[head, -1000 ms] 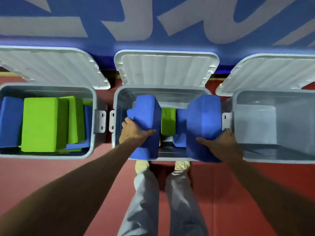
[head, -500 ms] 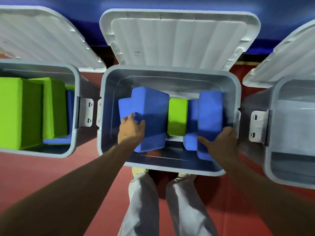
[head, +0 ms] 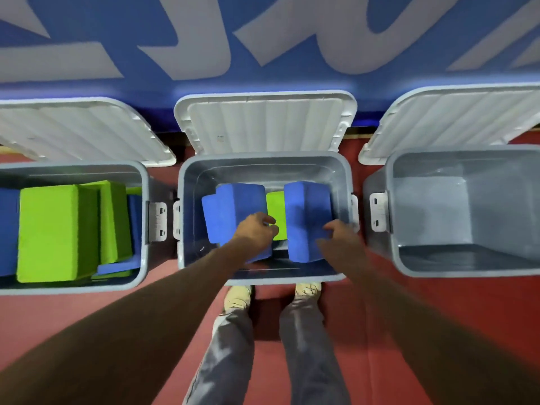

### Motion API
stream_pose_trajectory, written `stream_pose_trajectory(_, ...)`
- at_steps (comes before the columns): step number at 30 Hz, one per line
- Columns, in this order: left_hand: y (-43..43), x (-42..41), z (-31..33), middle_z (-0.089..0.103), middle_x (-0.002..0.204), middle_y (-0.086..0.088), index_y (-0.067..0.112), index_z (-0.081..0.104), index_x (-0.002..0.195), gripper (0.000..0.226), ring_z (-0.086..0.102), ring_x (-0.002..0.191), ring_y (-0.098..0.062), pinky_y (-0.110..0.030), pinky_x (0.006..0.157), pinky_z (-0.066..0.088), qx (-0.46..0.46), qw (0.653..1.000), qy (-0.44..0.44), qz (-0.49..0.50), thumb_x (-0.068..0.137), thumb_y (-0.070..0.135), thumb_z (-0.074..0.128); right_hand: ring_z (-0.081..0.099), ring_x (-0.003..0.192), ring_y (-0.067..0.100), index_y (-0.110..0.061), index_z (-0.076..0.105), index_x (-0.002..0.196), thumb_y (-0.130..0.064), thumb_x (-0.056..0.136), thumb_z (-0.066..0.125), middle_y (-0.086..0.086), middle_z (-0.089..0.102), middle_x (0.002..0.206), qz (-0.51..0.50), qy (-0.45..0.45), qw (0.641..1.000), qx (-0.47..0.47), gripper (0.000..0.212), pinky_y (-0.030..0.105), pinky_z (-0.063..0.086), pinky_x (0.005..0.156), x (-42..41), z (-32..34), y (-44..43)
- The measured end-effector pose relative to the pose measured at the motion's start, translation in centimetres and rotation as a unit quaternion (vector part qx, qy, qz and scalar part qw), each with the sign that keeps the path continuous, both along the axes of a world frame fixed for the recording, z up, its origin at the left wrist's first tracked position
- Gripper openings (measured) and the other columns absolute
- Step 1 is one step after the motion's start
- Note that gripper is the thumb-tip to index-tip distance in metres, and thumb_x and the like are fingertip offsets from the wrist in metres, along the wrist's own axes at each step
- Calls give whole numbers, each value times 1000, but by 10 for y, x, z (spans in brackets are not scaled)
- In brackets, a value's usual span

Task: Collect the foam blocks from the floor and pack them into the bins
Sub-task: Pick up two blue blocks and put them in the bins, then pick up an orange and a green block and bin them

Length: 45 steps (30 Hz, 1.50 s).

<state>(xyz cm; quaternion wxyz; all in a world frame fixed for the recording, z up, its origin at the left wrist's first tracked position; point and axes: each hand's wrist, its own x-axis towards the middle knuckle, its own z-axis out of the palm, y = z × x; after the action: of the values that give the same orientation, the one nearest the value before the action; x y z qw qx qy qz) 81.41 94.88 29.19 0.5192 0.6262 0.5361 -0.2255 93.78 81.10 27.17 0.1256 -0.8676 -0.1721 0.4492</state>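
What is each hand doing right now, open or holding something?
Left hand: fingers curled at left blue block; grip cannot be told.
Right hand: blurred over right blue block; cannot be told.

The bins (head: 496,200) are grey and their lids (head: 266,124) are white with long lines. The middle bin (head: 184,185) has two blue blocks (head: 233,211) and a green block (head: 276,209). The left bin (head: 144,176) has bright green ones (head: 48,232) and blue ones (head: 5,223). The floor (head: 409,317) is red. The wall (head: 204,39) is blue with big white shapes. My trousers (head: 228,361) are grey, my shoes (head: 238,296) tan.
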Motion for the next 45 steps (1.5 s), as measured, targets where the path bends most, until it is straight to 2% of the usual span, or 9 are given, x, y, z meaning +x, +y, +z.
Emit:
stream_pose_trajectory(7, 23, -19, 157, 60, 94, -9, 11, 63, 109, 19, 59, 86, -25, -35, 86, 51, -1, 995, -96, -5, 92, 13, 55, 59, 102, 22, -10, 60, 117, -19, 89, 61, 5, 62, 108, -100, -4, 994, 52, 29, 22, 42, 79, -37, 170, -12)
stream_pose_trajectory(9, 23, -16, 207, 60, 89, -9, 14, 62, 89, 10, 56, 83, -23, -31, 79, 52, -1, 991, -132, -12, 94, 11, 53, 59, 101, 21, -9, 63, 113, -20, 89, 61, 8, 65, 113, -113, -6, 991, 75, 27, 22, 43, 81, -46, 223, -26)
stream_pose_trajectory(12, 6, -2, 265, 60, 91, -5, 12, 60, 97, 11, 57, 81, -20, -18, 57, 42, -1, 986, -156, -64, 95, 17, 50, 59, 106, 24, -7, 67, 106, -24, 90, 60, 6, 65, 112, -136, -52, 985, 88, 25, 34, 44, 95, -56, 287, -52)
stream_pose_trajectory(20, -133, 19, 351, 62, 90, -4, 19, 62, 84, 10, 57, 86, -21, -31, 81, 49, -27, 927, -219, -304, 91, 17, 56, 64, 92, 22, -20, 67, 83, -28, 85, 66, 2, 69, 92, -297, -98, 944, 100, 8, 36, 51, 86, -130, 363, -190)
stream_pose_trajectory(25, -260, -32, 374, 64, 89, -1, 18, 65, 86, 10, 61, 86, -19, -24, 70, 46, -17, 849, -250, -466, 90, 21, 57, 53, 86, 15, -18, 65, 101, -36, 90, 60, -5, 57, 88, -412, -128, 900, 53, 21, 22, 36, 70, -224, 393, -306)
stream_pose_trajectory(27, -311, -68, 381, 66, 100, -6, 14, 67, 99, 14, 61, 98, -22, -26, 80, 45, -18, 818, -255, -515, 92, 20, 57, 56, 89, 16, -19, 67, 104, -35, 90, 61, -2, 60, 91, -462, -125, 876, 57, 22, 22, 36, 71, -273, 401, -354)
stream_pose_trajectory(32, -438, -176, 411, 60, 99, -3, 13, 66, 104, 15, 55, 96, -16, -26, 79, 41, 1, 711, -283, -644, 94, 19, 56, 57, 86, 14, -24, 60, 83, -30, 87, 66, -5, 64, 87, -576, -146, 798, 98, 10, 20, 39, 76, -422, 414, -468)
stream_pose_trajectory(36, -553, -281, 438, 64, 96, 0, 24, 63, 85, 7, 60, 97, -18, -30, 90, 45, -37, 628, -310, -713, 91, 23, 59, 61, 94, 16, -22, 62, 88, -28, 86, 67, -3, 66, 94, -662, -174, 725, 80, 9, 21, 42, 81, -565, 440, -551)
stream_pose_trajectory(45, -735, -511, 463, 67, 101, 3, 27, 64, 91, 17, 62, 105, -22, -38, 100, 46, -112, 447, -294, -837, 87, 42, 56, 61, 106, 23, -17, 66, 98, -36, 89, 63, 6, 69, 109, -827, -212, 521, -4, 21, 26, 45, 86, -842, 464, -645)
